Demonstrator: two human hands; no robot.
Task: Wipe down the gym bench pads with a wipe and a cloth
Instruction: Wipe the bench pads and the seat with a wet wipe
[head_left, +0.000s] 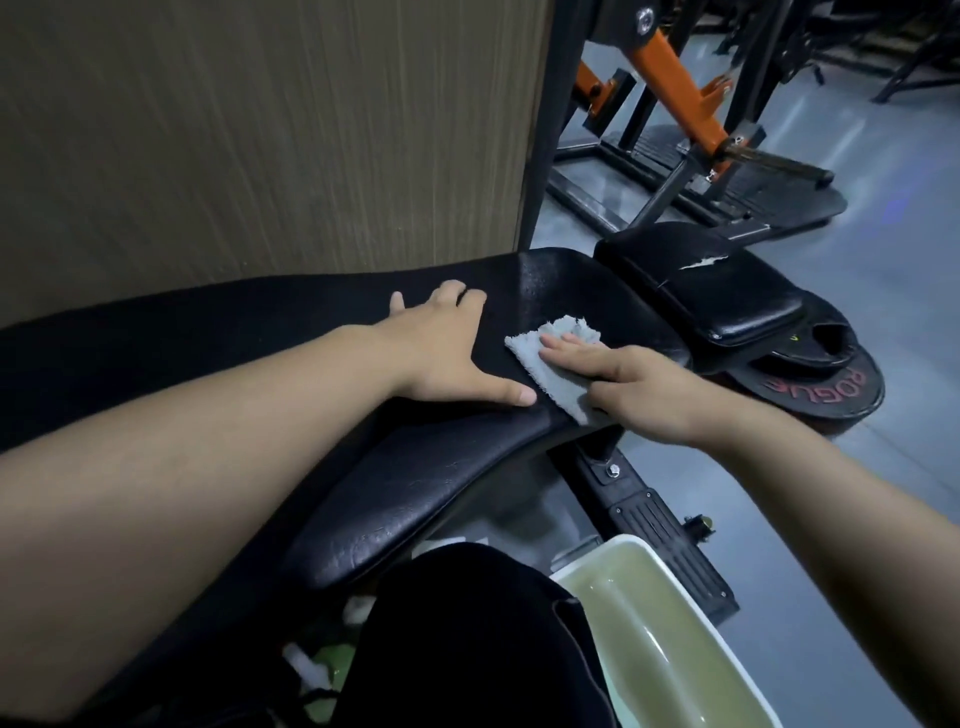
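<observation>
So both arms are stretched out over the long black bench pad (441, 478), which runs right along a wood-grain panel (260, 130). The left hand (447, 353) is planted flat on the pad with its fingers spread apart, holding nothing, with the thumb pointing toward the cloth.

The right hand (634, 389) has its fingers laid out straight on top of a small grey cloth (550, 364), pressing it onto the pad near the pad's right edge. It's a flat press, not a clench. One corner of the cloth hangs a bit over that edge, and the left thumb tip sits just beside it.

Past the end of the big pad there's a smaller black pad (727, 301) with a rip in its cover (white stuff showing through). It sits over a black weight plate (831, 395) with red lettering, lying on the grey floor (883, 208).

Down low by the person's dark-clothed leg is a white basin (592, 557) with yellowish liquid (649, 634) in it. An orange and black machine (685, 98) stands in the background.
</observation>
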